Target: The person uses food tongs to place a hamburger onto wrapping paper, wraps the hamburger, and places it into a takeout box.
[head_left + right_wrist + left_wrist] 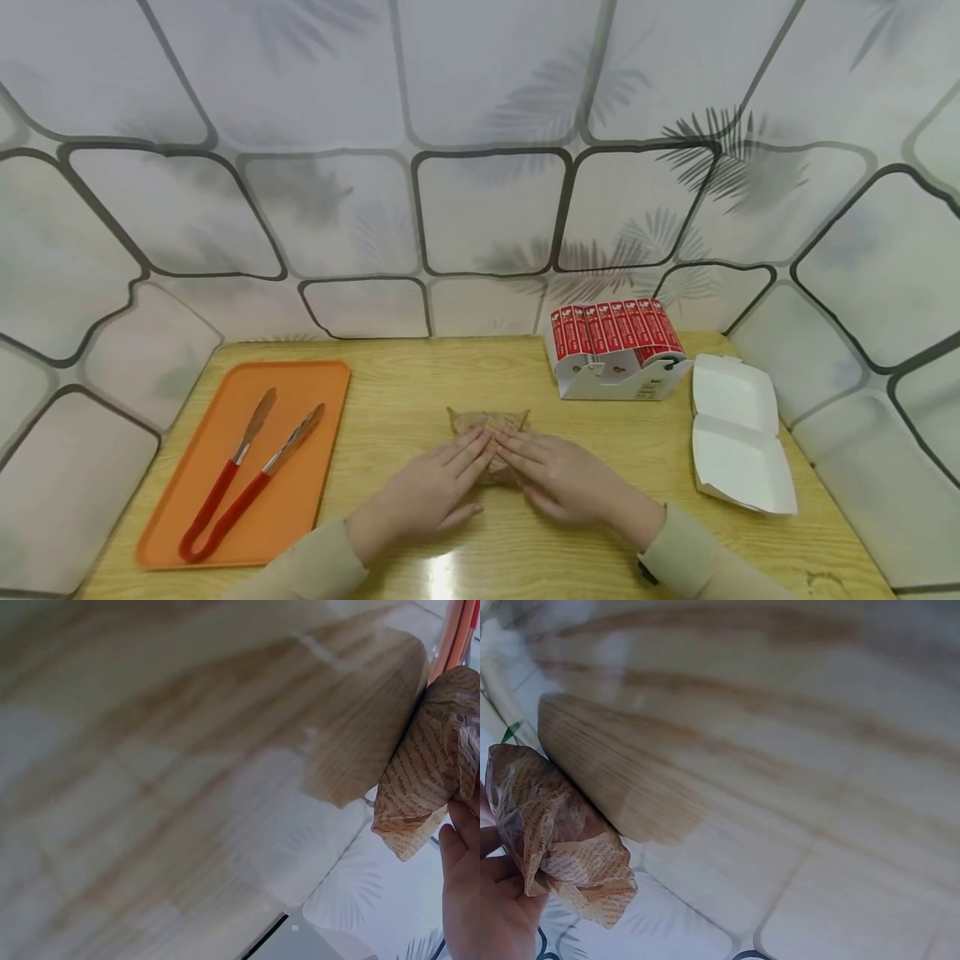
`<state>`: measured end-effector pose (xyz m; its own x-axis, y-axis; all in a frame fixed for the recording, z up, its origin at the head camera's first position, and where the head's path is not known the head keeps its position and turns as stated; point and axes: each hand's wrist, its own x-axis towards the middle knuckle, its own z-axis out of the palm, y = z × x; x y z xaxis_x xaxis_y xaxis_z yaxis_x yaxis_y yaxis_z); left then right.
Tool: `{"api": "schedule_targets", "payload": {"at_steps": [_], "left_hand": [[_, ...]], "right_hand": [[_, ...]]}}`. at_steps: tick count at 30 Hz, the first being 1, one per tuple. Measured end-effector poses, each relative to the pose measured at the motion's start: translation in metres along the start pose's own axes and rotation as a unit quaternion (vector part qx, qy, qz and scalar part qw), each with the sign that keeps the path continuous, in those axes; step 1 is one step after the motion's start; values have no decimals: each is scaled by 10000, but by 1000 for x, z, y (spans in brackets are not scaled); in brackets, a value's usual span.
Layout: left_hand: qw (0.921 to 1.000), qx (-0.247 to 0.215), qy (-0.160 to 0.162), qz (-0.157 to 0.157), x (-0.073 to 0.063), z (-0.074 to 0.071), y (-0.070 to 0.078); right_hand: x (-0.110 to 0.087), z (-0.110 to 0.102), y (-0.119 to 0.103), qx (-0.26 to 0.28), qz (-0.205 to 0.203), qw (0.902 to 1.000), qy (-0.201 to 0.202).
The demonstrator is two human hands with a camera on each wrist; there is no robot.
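A parcel wrapped in brown printed paper [491, 419] lies on the wooden table, its twisted corners sticking out at the far side. My left hand [420, 487] rests on it from the left, fingers straight and thumb apart. From the right my right hand [573, 479] lies on it in the same way, and the fingertips of both hands meet over its middle. Crumpled print-covered paper [577, 840] shows beside the fingers in the left wrist view. In the right wrist view the fingers touch the near side of the wrapping [416, 769]. The hands hide much of the parcel.
On the left, red-handled tongs [217, 492] lie on an orange tray [292, 508]. A white holder [607, 387] with several red printed packets [618, 329] stands at the back right. To its right sits an opened white clamshell box [738, 462]. Patterned cloth walls [487, 208] surround the table.
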<state>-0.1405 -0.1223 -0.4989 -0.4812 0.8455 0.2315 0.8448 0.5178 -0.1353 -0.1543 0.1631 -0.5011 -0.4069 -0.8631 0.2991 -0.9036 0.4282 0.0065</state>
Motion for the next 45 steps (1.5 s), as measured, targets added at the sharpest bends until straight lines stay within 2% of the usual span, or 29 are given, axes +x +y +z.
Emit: {"api": "schedule_targets", "payload": {"at_steps": [4,8,13,17,22,27,31,35,39,42,45], "left_hand": [[9999,-63,36,-108,1,0,2],[9995,-158,-140,-223,2,0,3],[9982,-298,-373,-364,2,0,4],[9980,-277,-401,-414,3,0,4],[9980,-197,-442,-398,3,0,5],[9977,-201,-488,-418,3,2,5],[9978,-289,-442,-407,4,1,5],[9976,-358,-444,-384,4,2,5],[9974,-366,-487,-374,4,3,6],[9977,-326,-466,-371,3,4,6],[9979,-309,-420,-386,2,5,6]], "right_hand": [[1,1,0,233,118,9996,117],[4,2,1,437,446,9973,380],[14,2,7,275,947,9891,1096],[23,-1,19,18,1363,9742,1798],[35,-6,39,-308,1942,9498,2433],[51,-18,59,-384,2760,9191,2786],[64,-28,76,-8,3559,8867,2950],[74,-33,91,602,4311,8468,3058],[80,-35,102,975,4810,8157,3061],[83,-35,108,1086,5011,8052,2980],[84,-34,113,1068,5155,8033,2785]]}}
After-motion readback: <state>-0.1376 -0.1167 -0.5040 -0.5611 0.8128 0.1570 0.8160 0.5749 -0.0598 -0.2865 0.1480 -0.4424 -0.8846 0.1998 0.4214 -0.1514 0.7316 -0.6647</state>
